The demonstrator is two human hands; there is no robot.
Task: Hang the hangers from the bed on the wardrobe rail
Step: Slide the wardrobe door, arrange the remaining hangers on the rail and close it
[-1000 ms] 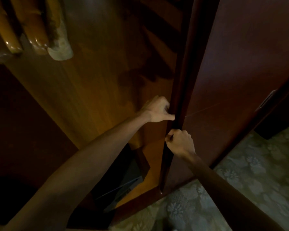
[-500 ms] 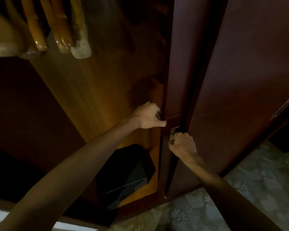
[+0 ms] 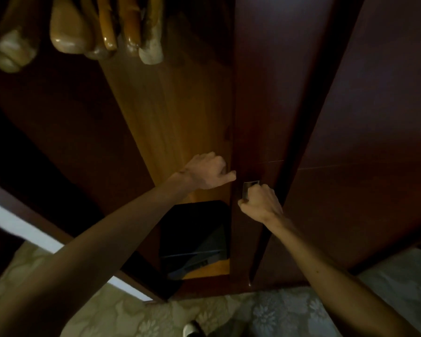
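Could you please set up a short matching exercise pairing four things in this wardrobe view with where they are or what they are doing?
Things:
1. hangers
2. left hand
3. right hand
4. black box

Places or states:
A. grips the metal handle
B. low inside the wardrobe
C. hanging at top left
D. holds the door edge

Pairs: 1-C, 2-D, 3-A, 4-B

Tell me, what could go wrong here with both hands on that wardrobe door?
1. The left hand curls its fingers round the edge of the wardrobe door. If the door swings shut, those fingers could get pinched.
2. The right hand grips the metal handle; a hard pull might swing the door further than intended.
3. The wooden hangers hang near the opening, so a moving door might knock them.
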